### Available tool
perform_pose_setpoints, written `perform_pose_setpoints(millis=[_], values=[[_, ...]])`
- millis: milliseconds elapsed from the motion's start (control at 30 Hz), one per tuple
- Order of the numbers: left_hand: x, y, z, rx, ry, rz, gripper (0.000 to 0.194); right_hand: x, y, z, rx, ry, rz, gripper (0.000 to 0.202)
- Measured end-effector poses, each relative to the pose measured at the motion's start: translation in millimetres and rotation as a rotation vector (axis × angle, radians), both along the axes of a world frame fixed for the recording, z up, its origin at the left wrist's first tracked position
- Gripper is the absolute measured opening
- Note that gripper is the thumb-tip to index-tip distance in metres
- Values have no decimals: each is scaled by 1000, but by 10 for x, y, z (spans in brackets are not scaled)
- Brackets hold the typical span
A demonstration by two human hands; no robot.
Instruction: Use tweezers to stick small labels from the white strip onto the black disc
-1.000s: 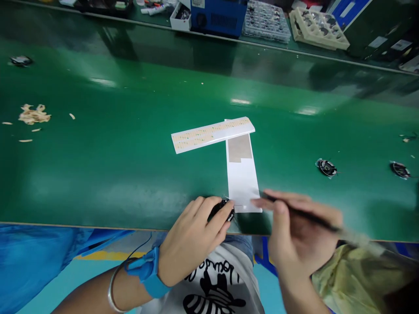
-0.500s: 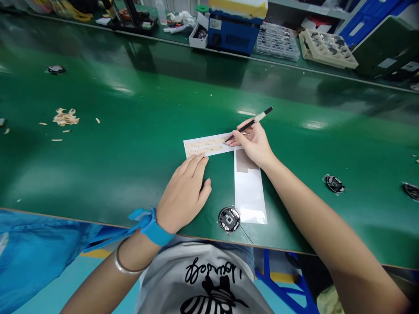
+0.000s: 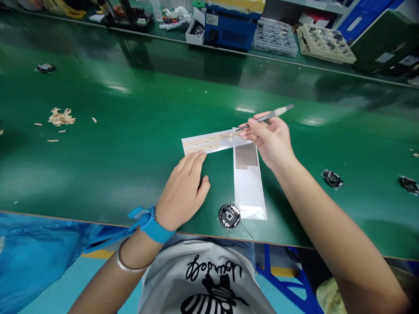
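Beyond the left hand [image 3: 181, 192] — touching it — lies the speckled sheet [image 3: 209, 143].

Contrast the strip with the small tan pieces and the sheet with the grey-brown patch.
The strip carries small tan pieces in rows; the sheet bears one grey-brown patch toward its far end. The strip lies crosswise on top; the sheet runs near to far, partly beneath it. Both are white and longer than wide.
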State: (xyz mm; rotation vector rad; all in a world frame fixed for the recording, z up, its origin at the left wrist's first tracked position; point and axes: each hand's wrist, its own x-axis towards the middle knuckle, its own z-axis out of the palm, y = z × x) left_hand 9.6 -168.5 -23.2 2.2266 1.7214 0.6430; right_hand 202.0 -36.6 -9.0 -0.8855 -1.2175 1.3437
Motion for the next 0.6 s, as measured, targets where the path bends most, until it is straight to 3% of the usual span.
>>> perform_pose_setpoints(millis=[133,233,300,433,600], values=[[54,-310,124,-64,-164,-112,63,159,-849,209,24,-105,-260,22],[150,-557,114,-162,-208,-196,72,180,-1533,111,8,-217,-449,18],[220,-643,45,-143,-224,-191,66,145,-1837,-25,-22,-252,-508,18],[311,-658,-98,-73,-272,-107,49,49,-2044,-230,-36,-278,-535,17],[332,-664,-134,-65,-316,-39,44,5,-2043,-286,-7,-279,-546,17]])
